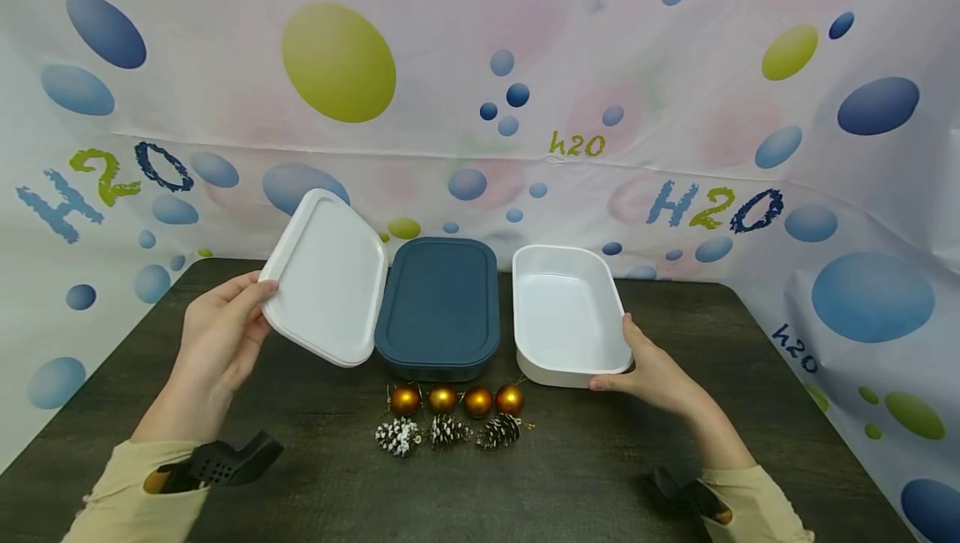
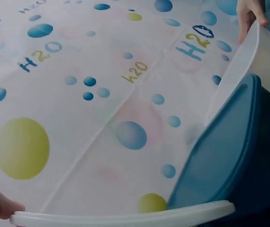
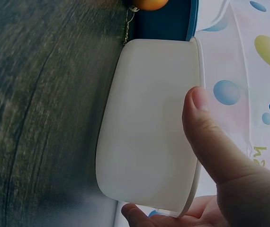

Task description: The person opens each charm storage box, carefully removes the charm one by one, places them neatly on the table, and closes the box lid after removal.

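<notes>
My left hand (image 1: 225,330) pinches the left edge of a flat white lid (image 1: 326,280), thumb on top. The lid is tilted, and its right edge meets or overlaps the left side of a dark blue lidded container (image 1: 438,301). In the left wrist view the lid (image 2: 125,220) appears edge-on. My right hand (image 1: 660,372) grips the front right corner of a white rectangular container (image 1: 566,318), which has no lid on it. The right wrist view shows the thumb near the rim of the container (image 3: 147,123), with other fingers round its side, partly hidden.
Several golden baubles (image 1: 477,401) line up before the blue container, with three frosted pine cones (image 1: 448,430) nearer me. A dark wooden table (image 1: 525,493) lies beneath. Behind it rises a white sheet (image 1: 450,26) printed with coloured ovals.
</notes>
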Motion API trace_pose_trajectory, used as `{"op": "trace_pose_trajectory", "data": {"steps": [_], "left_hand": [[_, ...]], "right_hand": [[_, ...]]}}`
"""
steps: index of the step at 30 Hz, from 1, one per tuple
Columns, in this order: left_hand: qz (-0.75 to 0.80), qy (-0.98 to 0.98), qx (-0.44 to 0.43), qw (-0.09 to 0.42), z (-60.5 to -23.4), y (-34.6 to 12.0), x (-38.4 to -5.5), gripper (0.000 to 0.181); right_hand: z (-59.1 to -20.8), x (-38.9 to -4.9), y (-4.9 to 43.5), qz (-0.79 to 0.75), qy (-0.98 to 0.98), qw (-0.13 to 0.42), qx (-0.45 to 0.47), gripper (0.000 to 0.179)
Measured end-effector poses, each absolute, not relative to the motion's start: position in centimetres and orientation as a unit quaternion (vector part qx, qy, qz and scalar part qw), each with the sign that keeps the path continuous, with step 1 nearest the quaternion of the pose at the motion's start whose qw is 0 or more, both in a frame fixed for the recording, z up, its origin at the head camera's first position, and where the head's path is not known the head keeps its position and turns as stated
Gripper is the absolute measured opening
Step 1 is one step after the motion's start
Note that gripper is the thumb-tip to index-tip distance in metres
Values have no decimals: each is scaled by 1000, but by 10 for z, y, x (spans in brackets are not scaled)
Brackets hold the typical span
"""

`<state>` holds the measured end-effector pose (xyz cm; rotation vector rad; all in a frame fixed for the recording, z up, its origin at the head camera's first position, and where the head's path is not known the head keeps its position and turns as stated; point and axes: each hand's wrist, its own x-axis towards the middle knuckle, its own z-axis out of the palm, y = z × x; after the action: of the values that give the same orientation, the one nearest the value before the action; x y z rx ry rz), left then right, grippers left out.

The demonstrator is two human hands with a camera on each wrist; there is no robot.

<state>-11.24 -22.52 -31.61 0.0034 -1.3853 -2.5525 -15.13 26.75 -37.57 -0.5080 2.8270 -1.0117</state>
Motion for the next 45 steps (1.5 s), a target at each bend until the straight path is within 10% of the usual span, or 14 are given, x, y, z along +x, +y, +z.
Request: {"op": "trace_pose_trajectory", "data": {"steps": [45], "left_hand": [[-882, -455, -121, 18, -307, -123, -110, 14]], "right_hand": [[-355, -131, 229, -348, 913, -30, -209, 115]]}}
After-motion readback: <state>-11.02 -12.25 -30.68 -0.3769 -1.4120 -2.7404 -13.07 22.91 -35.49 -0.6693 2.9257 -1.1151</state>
